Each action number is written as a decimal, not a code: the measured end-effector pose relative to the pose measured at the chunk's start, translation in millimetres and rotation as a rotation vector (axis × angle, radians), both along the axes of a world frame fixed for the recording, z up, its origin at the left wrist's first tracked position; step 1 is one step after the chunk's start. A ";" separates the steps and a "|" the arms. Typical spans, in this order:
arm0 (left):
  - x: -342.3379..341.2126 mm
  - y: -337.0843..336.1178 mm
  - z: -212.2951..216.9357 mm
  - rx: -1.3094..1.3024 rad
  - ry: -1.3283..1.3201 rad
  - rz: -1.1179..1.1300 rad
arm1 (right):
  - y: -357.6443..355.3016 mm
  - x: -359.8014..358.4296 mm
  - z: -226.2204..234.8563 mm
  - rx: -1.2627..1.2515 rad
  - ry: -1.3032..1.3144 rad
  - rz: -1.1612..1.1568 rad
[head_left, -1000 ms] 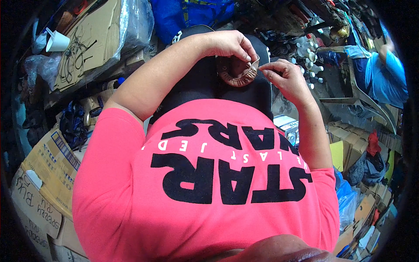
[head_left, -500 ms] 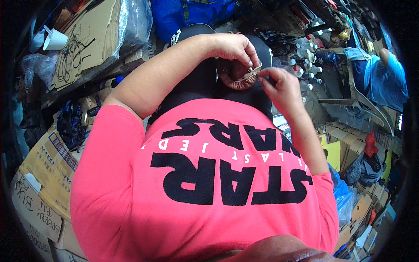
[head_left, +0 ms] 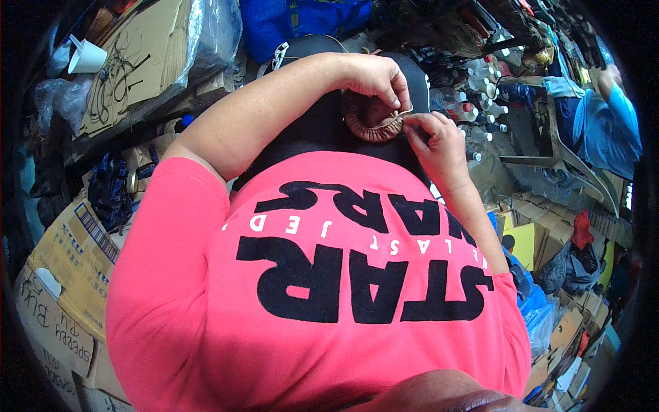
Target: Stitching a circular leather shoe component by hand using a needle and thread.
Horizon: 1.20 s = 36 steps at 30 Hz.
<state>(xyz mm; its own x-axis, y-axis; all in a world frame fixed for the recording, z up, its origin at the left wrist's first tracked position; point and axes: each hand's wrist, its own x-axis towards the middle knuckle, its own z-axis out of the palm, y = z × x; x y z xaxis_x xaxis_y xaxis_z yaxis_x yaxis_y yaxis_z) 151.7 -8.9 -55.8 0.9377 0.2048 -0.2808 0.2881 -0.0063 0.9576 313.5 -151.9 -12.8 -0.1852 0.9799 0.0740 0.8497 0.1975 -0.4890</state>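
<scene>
A brown shoe upper point(head_left: 374, 132) with a gathered, pleated rim lies on my dark-clothed lap, its opening facing up. My left hand point(head_left: 376, 77) reaches over it from the far side, thumb and fingers pinched down at the rim's inner edge. At the right end of the pleats, my right hand point(head_left: 439, 145) has its thumb and forefinger closed together, touching or almost touching the rim. A pale thread or thin strip point(head_left: 410, 110) shows between the two hands. Whatever the right fingertips pinch is too small to make out.
Several capped plastic bottles point(head_left: 480, 96) stand to the right of my knees. Stacked cardboard point(head_left: 147, 62) with dark cords and a white cup point(head_left: 87, 57) are at the far left. A blue bag point(head_left: 302, 24) lies ahead. Another person's blue-clothed part point(head_left: 607, 130) shows at far right.
My right hand has shifted slightly left and down, closer against the pleated rim, with its fingers more closed. My left hand has barely moved.
</scene>
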 end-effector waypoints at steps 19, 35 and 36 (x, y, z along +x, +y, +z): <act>-2.3 -5.4 5.3 0.270 -0.006 -0.007 | 15.8 15.2 -20.6 -0.347 0.474 -0.040; -56.3 -68.3 -4.5 0.858 -0.187 0.536 | -17.8 4.6 -14.1 0.022 -0.001 0.037; -55.9 -69.2 -6.0 0.966 -0.158 0.547 | -18.2 4.0 -14.4 0.024 -0.006 0.040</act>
<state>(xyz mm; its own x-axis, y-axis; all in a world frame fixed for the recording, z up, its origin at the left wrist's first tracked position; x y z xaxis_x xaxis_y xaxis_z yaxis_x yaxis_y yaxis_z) 95.8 -78.0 -61.9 0.6656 0.6677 0.3335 0.3553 -0.6764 0.6451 317.6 -170.1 -27.2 -0.2248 0.9696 0.0966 0.8438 0.2433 -0.4784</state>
